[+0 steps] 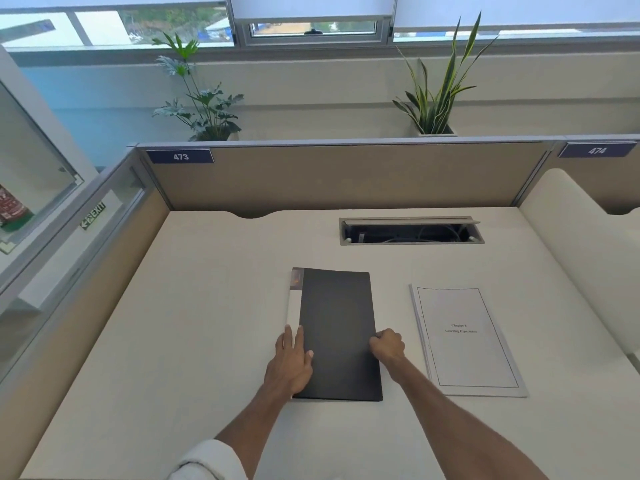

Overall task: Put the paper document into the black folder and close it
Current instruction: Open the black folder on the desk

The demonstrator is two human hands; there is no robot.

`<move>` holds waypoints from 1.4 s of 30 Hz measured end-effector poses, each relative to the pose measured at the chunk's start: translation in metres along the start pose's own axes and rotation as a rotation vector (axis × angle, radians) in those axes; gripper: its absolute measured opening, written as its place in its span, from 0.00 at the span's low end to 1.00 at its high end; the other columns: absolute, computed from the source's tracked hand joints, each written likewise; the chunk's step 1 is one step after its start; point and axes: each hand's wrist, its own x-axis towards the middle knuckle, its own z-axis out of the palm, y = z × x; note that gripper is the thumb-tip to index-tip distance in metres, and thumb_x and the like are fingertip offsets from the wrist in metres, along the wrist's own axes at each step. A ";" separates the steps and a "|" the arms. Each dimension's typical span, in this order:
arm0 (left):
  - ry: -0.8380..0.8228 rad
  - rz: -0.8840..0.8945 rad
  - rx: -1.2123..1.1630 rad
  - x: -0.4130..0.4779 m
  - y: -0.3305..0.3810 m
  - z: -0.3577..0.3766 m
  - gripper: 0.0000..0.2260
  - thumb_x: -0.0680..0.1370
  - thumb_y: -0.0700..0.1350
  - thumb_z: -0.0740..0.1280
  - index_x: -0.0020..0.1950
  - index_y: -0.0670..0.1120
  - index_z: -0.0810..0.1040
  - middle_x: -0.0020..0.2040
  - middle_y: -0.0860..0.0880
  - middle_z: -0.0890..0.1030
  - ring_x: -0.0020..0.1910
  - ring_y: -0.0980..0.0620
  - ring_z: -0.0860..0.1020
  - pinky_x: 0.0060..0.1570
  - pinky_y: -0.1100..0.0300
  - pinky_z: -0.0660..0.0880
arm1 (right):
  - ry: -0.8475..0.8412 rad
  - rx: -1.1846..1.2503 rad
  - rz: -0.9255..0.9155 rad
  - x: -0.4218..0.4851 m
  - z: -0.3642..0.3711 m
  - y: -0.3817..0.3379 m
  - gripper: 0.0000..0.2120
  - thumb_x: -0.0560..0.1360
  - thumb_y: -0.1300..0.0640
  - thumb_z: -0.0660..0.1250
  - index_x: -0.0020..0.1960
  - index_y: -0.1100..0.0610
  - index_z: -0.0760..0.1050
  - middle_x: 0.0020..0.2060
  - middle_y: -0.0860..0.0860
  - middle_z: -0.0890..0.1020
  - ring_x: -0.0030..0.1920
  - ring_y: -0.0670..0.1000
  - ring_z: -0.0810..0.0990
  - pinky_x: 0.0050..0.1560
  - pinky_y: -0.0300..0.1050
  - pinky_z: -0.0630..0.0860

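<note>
Opening step in hand: black folder [337, 332] shut on worktop [194, 341], left hand [290, 363] flat on spine edge, grip apart; right hand [387, 348] curled at free edge, pinch uncertain. Paper document [465, 339] lying apart, rightward. Next, probably: lift cover.

The right hand [387, 346] is curled at the right edge of the flat black plastic folder [339, 334], so its fingertips are hidden and can't tell if it's gripping. Small body text on the white printed paper document [467, 341] right of the folder is unreadable
</note>
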 end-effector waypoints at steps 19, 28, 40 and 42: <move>0.105 -0.103 -0.239 -0.007 0.028 -0.065 0.27 0.88 0.57 0.59 0.85 0.48 0.65 0.79 0.45 0.76 0.75 0.38 0.76 0.72 0.44 0.73 | 0.175 0.525 -0.205 -0.070 -0.029 -0.042 0.08 0.80 0.60 0.71 0.43 0.60 0.84 0.40 0.55 0.87 0.41 0.52 0.82 0.41 0.41 0.77; 0.189 -0.080 -0.453 -0.015 0.048 -0.118 0.47 0.70 0.87 0.51 0.74 0.57 0.78 0.66 0.51 0.85 0.59 0.44 0.87 0.64 0.42 0.82 | -0.045 0.765 -0.453 -0.132 -0.013 -0.102 0.11 0.83 0.57 0.68 0.50 0.61 0.87 0.41 0.61 0.86 0.36 0.54 0.81 0.35 0.50 0.77; 0.456 -0.204 -0.378 -0.029 -0.029 -0.186 0.16 0.85 0.53 0.66 0.70 0.50 0.82 0.66 0.46 0.86 0.62 0.38 0.83 0.65 0.45 0.81 | -0.214 0.201 -0.541 -0.104 0.049 -0.093 0.18 0.81 0.63 0.66 0.67 0.51 0.85 0.63 0.51 0.87 0.56 0.48 0.86 0.52 0.36 0.80; 0.481 -0.261 -0.352 -0.028 -0.055 -0.189 0.15 0.87 0.48 0.65 0.73 0.47 0.78 0.66 0.42 0.85 0.61 0.36 0.83 0.65 0.44 0.80 | -0.199 -0.020 -0.558 -0.092 0.057 -0.078 0.20 0.81 0.62 0.65 0.71 0.54 0.81 0.67 0.50 0.85 0.65 0.50 0.84 0.65 0.42 0.77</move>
